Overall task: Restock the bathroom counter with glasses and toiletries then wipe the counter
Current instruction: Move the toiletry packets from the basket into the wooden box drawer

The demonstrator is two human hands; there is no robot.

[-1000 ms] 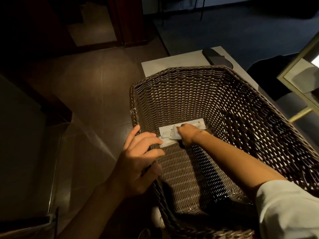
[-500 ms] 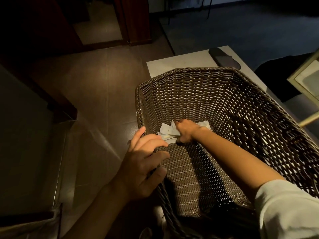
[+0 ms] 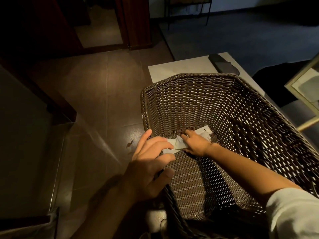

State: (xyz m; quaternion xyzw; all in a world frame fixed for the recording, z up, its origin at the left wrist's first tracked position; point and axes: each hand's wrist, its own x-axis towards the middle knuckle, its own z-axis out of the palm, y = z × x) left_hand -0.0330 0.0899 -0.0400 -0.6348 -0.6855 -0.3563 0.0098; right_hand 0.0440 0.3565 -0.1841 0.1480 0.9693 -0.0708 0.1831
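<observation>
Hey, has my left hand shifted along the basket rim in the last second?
No. The left hand holds the same stretch of the wicker basket on its left rim, a little nearer than the far left corner.

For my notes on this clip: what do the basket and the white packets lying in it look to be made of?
The basket looks like woven wicker or synthetic rattan, dark brown and faintly glossy, with flat interlaced strands and light showing through the gaps. The white packets look like thin paper or plastic film with a matt finish, and one is creased and crumpled at the right hand. The dim light leaves open which of the two it is.
</observation>
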